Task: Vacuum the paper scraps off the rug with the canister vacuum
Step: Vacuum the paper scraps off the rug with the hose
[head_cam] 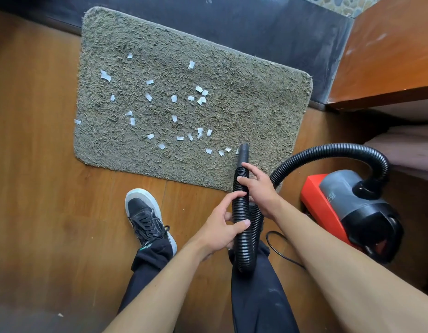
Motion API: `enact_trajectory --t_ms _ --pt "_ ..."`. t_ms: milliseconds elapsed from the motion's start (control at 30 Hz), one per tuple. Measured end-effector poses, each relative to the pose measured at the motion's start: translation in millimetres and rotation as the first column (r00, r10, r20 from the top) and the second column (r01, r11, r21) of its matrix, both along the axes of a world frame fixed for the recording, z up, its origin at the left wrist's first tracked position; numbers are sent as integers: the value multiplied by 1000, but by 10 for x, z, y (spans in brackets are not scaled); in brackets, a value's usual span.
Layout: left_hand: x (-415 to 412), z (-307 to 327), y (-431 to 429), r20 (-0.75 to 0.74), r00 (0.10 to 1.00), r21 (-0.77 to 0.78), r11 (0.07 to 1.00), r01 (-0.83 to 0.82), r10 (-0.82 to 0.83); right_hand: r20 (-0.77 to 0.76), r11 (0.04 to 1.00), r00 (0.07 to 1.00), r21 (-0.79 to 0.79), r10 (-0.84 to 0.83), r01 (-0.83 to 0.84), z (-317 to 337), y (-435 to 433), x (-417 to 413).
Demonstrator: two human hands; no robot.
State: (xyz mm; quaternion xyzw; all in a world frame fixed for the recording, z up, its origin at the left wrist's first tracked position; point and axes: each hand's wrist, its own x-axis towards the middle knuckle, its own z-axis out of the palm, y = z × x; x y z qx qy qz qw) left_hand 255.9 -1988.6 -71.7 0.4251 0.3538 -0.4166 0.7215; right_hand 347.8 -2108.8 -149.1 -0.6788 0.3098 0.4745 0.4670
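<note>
White paper scraps (174, 98) lie scattered over the left and middle of a shaggy grey-green rug (256, 104). Several are just beside the black nozzle (243, 152), which points down at the rug near its near edge. A person grips the ribbed black hose (243, 246) with 2 bare hands. The left hand (220, 227) is closed round it, thumb on the near side and fingers (233, 196) wrapped across. The right hand (258, 188), farther along, curls its own fingers over the hose just behind the nozzle. The hose loops down over the person's dark trouser leg, then arcs right to the red, grey and black canister vacuum (352, 207), which stands on the wooden floor (40, 164) near the rug's right corner. A thin black cord (268, 243) trails beside it. A black-and-white shoe (145, 217) is planted left of the hands. Orange-brown wooden furniture (388, 49) stands far right.
</note>
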Motion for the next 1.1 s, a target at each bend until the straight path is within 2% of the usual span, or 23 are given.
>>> enact_trajectory --t_ms 433,700,1100 --pt "-272 7 7 -27 998 -40 998 -58 57 -45 1000 999 10 -6 7 4 6 -253" --pt "-357 1 93 -30 990 2 991 -136 136 -7 992 993 35 119 -119 52 255 -204" --pt "-384 1 112 -45 992 -16 993 -120 119 -48 989 988 12 148 -148 93 251 -215"
